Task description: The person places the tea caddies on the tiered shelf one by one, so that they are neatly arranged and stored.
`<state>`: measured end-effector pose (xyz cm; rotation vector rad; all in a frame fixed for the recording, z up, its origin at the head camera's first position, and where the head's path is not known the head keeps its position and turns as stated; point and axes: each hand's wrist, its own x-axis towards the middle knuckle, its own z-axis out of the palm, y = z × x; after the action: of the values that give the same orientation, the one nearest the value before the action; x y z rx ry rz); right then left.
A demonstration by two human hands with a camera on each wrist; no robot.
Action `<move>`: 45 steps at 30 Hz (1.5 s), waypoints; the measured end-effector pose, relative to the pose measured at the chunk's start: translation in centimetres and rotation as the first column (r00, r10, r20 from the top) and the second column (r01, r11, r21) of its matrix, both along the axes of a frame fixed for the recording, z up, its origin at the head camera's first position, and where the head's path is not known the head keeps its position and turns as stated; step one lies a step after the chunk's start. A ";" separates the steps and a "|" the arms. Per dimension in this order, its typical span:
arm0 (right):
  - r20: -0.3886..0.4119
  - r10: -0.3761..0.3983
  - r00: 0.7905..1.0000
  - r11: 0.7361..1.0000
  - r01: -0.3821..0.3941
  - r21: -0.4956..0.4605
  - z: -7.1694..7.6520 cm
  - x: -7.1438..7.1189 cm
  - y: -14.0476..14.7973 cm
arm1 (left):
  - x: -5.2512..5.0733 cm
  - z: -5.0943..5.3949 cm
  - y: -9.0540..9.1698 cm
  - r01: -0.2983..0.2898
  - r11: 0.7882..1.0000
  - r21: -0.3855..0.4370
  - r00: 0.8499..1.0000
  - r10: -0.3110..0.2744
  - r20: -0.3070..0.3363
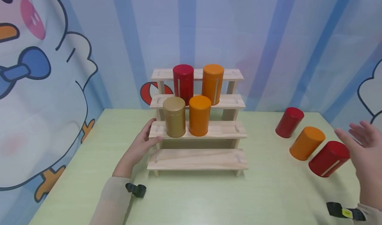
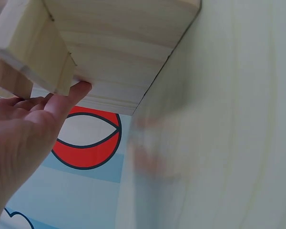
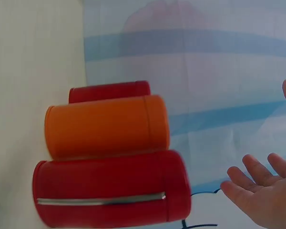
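Observation:
My left hand (image 1: 138, 151) grips the left end of a stepped wooden rack (image 1: 222, 158). In the left wrist view, its thumb and fingers lie around a wooden upright (image 2: 50, 59). A gold canister (image 1: 174, 117) and an orange canister (image 1: 199, 116) stand on one step. One step higher stand a red canister (image 1: 183, 82) and another orange canister (image 1: 213, 84). My right hand (image 1: 365, 158) is raised at the right with fingers extended, holding nothing. Nearest to it is a red canister (image 1: 329, 159) with a pale stripe, apart from the hand in the right wrist view.
Beyond that red canister, an orange canister (image 1: 307, 143) and a farther red canister (image 1: 289, 122) stand in a row on the pale green table (image 1: 191, 198). A blue striped backdrop with cartoon figures (image 1: 134, 36) rises behind the table.

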<state>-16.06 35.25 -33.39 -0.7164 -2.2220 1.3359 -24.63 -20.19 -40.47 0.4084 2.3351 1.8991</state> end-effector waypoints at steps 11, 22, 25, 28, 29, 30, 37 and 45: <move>0.109 -0.059 0.992 0.997 0.065 -0.050 -2.0 -0.5 1.5 | 0.0 0.0 0.0 0.002 1.000 0.010 1.000 -0.002 0.005; 0.193 -0.076 0.978 0.990 0.098 -0.105 -3.0 -0.7 2.3 | -0.2 -0.3 0.0 -0.006 1.000 -0.002 1.000 0.006 -0.006; 0.206 -0.072 0.976 0.987 0.099 -0.125 -3.4 -0.9 2.5 | -0.2 -0.3 0.0 -0.003 1.000 0.005 1.000 0.003 -0.005; 0.231 -0.065 0.971 0.986 0.098 -0.135 -4.5 -1.3 3.3 | -0.2 -0.3 0.0 -0.003 1.000 0.008 1.000 0.003 -0.003; 0.240 -0.061 0.969 0.985 0.097 -0.142 -4.8 -1.5 3.6 | -0.2 -0.3 0.0 -0.003 1.000 0.007 1.000 0.003 -0.002; 0.252 -0.055 0.966 0.985 0.093 -0.143 -5.1 -1.6 3.8 | -0.2 -0.3 0.0 -0.005 1.000 0.006 1.000 0.005 -0.002; 0.280 -0.050 0.959 0.990 0.084 -0.111 -11.7 -4.7 10.0 | -0.1 -0.2 0.0 -0.012 1.000 -0.005 1.000 0.012 0.000; 0.277 -0.042 0.960 0.991 0.076 -0.113 -7.9 -2.5 5.3 | 0.0 0.0 0.1 -0.014 1.000 -0.007 1.000 0.014 0.005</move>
<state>-18.54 40.55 -41.30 -1.0628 -2.3210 1.4262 -24.65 -20.13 -40.49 0.3867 2.3473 1.8955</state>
